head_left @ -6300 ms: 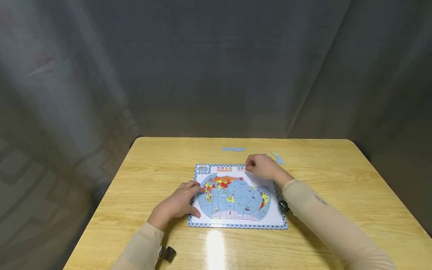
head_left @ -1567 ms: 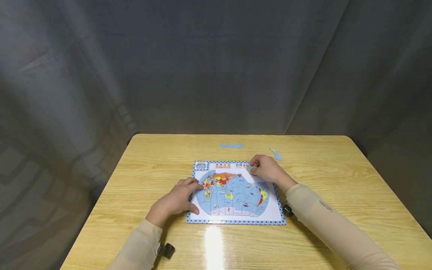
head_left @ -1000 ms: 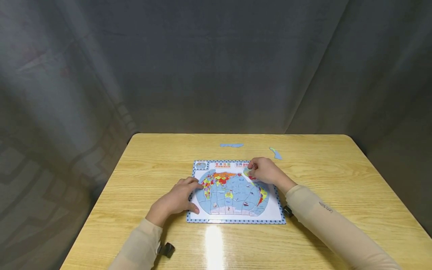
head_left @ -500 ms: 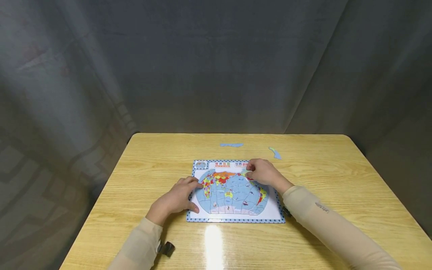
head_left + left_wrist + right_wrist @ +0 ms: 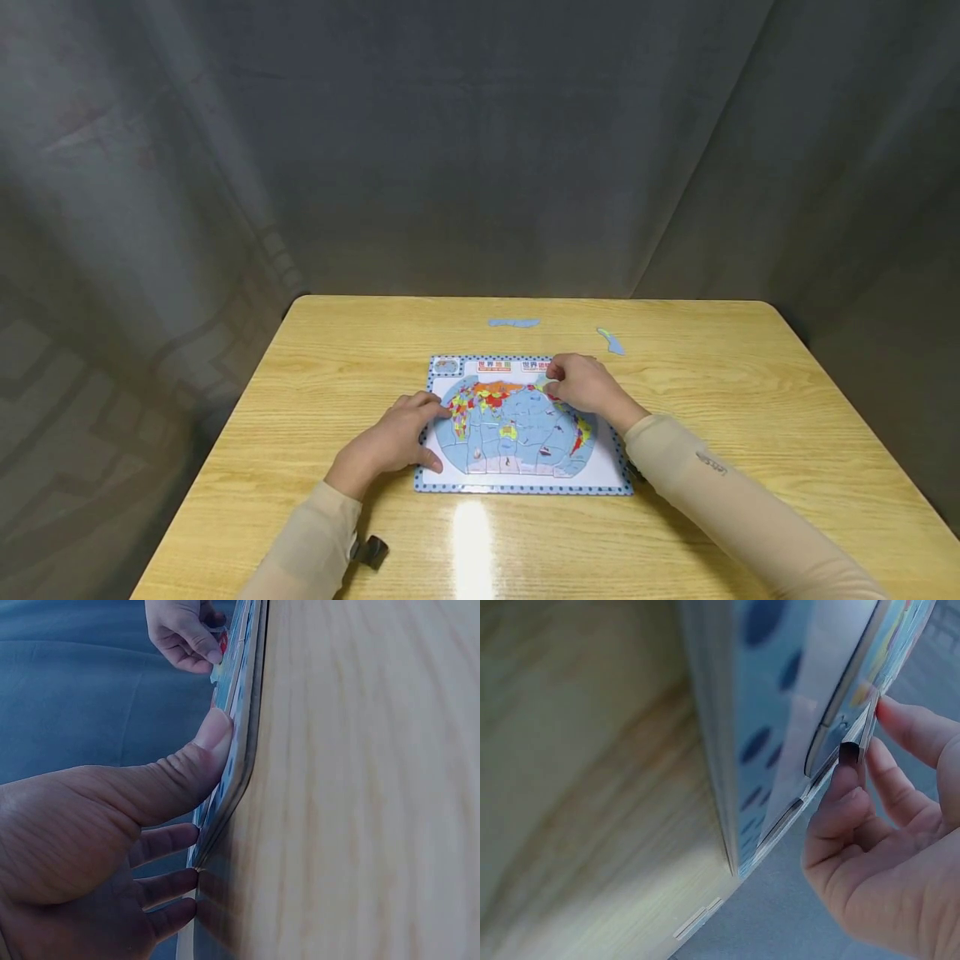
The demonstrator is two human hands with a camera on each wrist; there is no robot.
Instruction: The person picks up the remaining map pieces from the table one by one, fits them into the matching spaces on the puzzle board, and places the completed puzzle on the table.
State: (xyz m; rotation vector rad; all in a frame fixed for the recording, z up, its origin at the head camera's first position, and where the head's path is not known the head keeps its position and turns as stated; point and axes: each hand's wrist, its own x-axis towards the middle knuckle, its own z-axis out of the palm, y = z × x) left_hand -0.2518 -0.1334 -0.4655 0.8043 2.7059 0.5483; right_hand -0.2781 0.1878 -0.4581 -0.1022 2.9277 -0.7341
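Note:
A world-map jigsaw puzzle board [image 5: 525,490] with a blue dotted border lies flat on the table, most of its map filled with pieces. My right hand [image 5: 591,387] pinches a puzzle piece [image 5: 868,727] between thumb and fingers at the map's upper right. In the right wrist view that piece stands tilted against the board's surface; in the head view the hand hides most of it. At the board's left side, my left hand [image 5: 393,437] rests with spread fingers. Its thumb [image 5: 214,742] presses the dotted border in the left wrist view, while other fingers touch the edge.
Beyond the board, a long blue puzzle piece [image 5: 513,322] lies on the wooden table [image 5: 360,333]. Another blue piece with a yellow-green strip [image 5: 613,342] lies farther right. Grey curtains [image 5: 480,167] hang behind the table.
Over the last seconds my right hand has brought the piece from above the board's title down to the map's upper right. In the last half second it hardly moves. The left hand stays in place.

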